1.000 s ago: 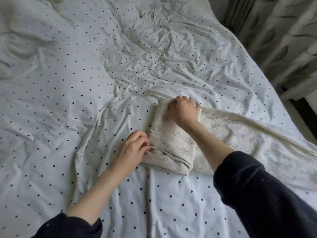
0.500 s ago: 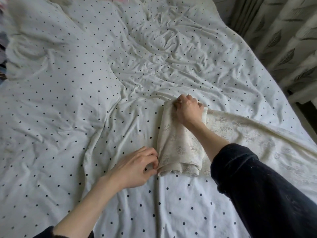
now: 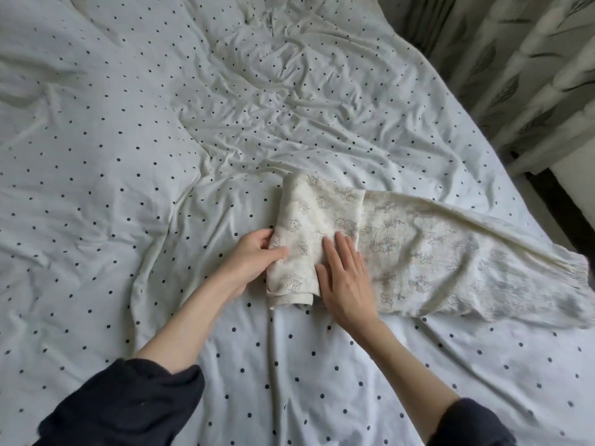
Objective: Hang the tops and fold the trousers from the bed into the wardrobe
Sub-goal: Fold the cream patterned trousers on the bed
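On your left, the bed spreads out under a rumpled white cover with small dark dots, and your dark left sleeve is pushed up off the forearm. Your left hand sits at the left edge of the trousers, its grip closed around the folded end: the thumb lies on top of the cloth and the fingers curl in under the edge. That folded end forms a thick, upright bundle in the middle of the bed, cream with a faint printed pattern. Just beside it, your right hand lies flat, fingers straight and close together, grip fully open and holding nothing; its fingertips press on the right side of the bundle while the palm rests where the fold meets the flat cloth. Beyond that hand, the unfolded rest of the trousers stretches out flat toward the right edge of the bed, ending in a gathered cuff. At the far right, a patterned curtain hangs beside the bed.
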`<state>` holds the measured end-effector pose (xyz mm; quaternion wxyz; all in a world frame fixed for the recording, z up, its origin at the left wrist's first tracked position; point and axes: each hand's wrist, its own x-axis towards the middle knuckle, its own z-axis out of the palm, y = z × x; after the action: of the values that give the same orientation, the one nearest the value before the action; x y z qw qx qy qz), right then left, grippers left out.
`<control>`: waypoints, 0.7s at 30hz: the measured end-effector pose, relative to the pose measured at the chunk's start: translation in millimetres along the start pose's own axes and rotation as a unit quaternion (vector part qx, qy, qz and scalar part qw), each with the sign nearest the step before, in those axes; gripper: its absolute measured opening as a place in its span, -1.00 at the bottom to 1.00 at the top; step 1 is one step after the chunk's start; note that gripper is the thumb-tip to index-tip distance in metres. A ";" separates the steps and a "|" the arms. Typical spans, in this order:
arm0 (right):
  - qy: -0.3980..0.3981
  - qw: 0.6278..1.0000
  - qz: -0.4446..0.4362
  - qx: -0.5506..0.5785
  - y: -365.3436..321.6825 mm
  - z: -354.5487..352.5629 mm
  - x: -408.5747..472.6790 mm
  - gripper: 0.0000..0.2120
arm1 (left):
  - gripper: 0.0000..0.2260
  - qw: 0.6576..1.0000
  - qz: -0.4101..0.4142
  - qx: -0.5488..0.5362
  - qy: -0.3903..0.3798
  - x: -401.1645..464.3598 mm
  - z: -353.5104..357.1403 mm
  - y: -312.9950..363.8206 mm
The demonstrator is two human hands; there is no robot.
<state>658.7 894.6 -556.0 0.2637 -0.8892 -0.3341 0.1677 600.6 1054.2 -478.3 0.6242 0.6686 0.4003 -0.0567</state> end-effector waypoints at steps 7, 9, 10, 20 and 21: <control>0.027 0.961 0.135 0.241 20.3 -70.5 -10.7 -0.65 | -0.59 0.994 0.101 0.012 -0.030 -25.4 51.0 58.5; 0.059 0.902 0.213 0.371 41.7 -97.2 -16.0 -0.66 | -0.47 0.988 0.130 0.059 -0.063 -25.2 85.7 67.3; 0.076 0.863 0.244 0.436 51.5 -108.5 -17.9 -0.65 | -0.42 0.982 0.137 0.093 -0.088 -24.1 103.3 68.5; 0.163 0.962 0.149 0.159 102.2 -118.4 -44.8 -0.68 | -0.68 0.972 0.076 0.186 0.123 17.1 138.7 14.3; 0.167 0.974 0.111 0.104 98.7 -109.2 -46.4 -0.68 | -0.66 0.980 0.034 0.166 0.104 19.8 134.7 9.8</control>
<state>727.1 761.0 -519.8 0.3867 -0.9039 -0.1650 0.0791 677.0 945.8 -510.8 0.4607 0.7783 0.4256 -0.0313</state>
